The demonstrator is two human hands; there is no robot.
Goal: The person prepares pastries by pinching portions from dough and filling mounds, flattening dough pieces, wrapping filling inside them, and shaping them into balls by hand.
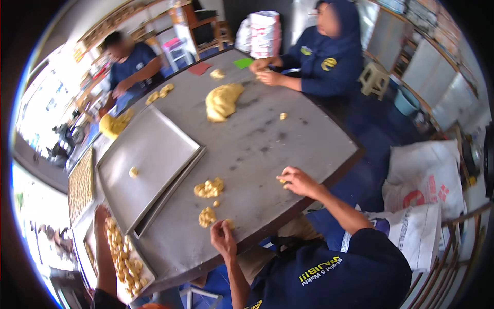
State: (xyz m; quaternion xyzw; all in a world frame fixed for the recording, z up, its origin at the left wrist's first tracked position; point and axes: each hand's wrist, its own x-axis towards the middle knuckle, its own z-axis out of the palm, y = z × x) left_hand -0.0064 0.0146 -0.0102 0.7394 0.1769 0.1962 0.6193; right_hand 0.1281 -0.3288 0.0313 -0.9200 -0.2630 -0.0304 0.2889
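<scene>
My right hand [299,183] is on the steel tabletop [309,136] at right, fingers closed on a small piece of yellow dough [282,181]. My left hand [224,239], lower centre, has curled fingers beside a crumbly dough lump [207,218]; what they hold is unclear. A larger cluster of dough [208,187] and a tiny ball [216,203] lie just beyond it.
Stacked trays [170,135] fill the left. A co-worker's hand [101,213] reaches over a tray of shaped pieces [131,265]. Two co-workers [128,72], [329,67] work across the table by a dough mound [224,101]. White sacks [422,170] stand right.
</scene>
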